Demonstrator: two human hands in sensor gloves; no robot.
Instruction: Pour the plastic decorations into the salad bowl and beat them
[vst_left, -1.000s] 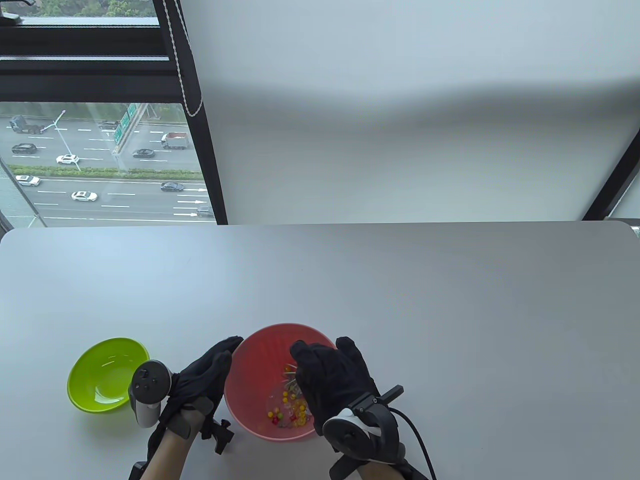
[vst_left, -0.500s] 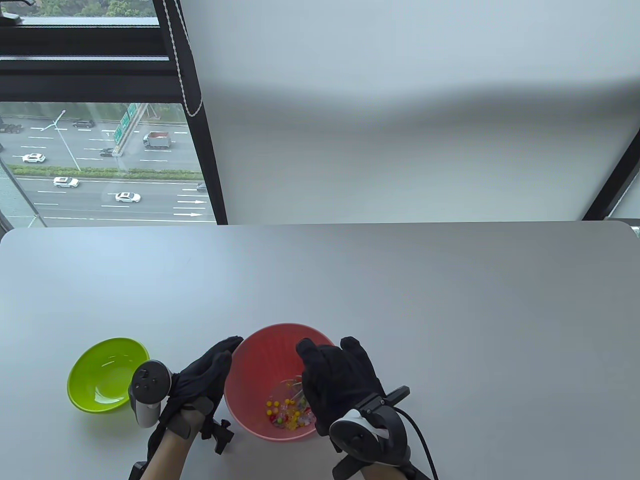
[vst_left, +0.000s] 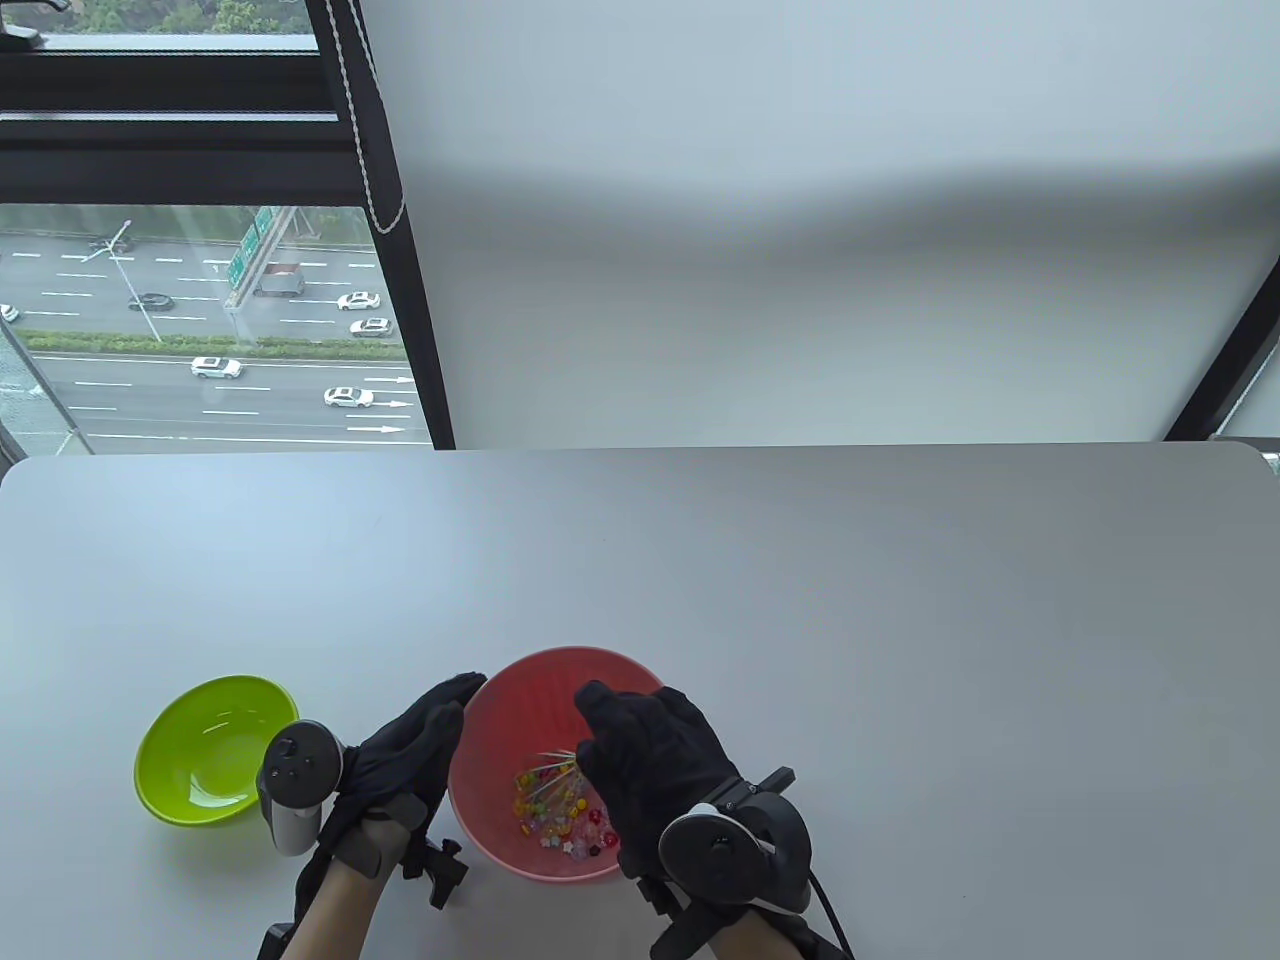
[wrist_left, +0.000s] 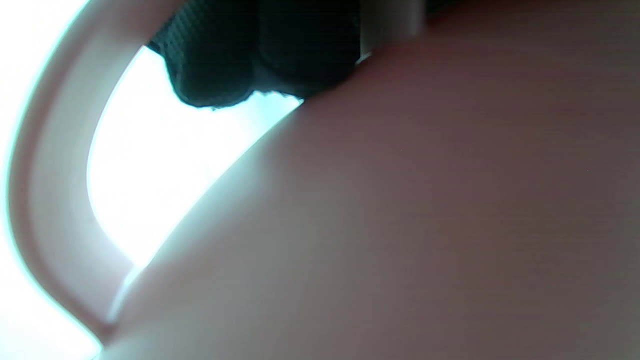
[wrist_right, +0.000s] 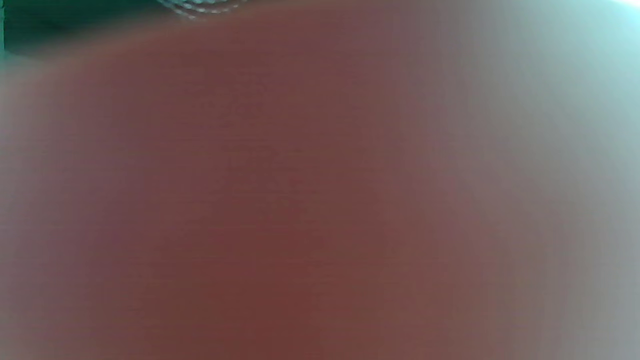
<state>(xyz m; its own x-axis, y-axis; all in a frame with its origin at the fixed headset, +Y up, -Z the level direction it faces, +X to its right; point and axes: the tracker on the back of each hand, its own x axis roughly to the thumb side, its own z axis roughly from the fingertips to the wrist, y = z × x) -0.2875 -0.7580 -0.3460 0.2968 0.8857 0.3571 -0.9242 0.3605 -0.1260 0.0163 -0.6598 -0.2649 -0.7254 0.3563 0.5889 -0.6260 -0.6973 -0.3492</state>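
The pink salad bowl (vst_left: 520, 690) stands near the table's front edge and holds several small coloured plastic decorations (vst_left: 562, 832). My right hand (vst_left: 628, 735) hovers over the bowl's right half, fingers curled round a whisk whose thin wires (vst_left: 548, 768) reach down among the decorations; its handle is hidden under the glove. My left hand (vst_left: 438, 718) lies with straight fingers against the bowl's outer left wall. The left wrist view shows that hand's fingers (wrist_left: 260, 55) on the pink wall (wrist_left: 400, 225). A blurred pink bowl wall (wrist_right: 250, 200) fills the right wrist view.
An empty lime-green bowl (vst_left: 215, 750) sits just left of my left hand. The grey table (vst_left: 800, 600) stretches back to a window and a white blind.
My right hand has shifted left and a little nearer over the bowl. The whisk wires and the decorations have moved toward the bowl's left side. The left hand stays put.
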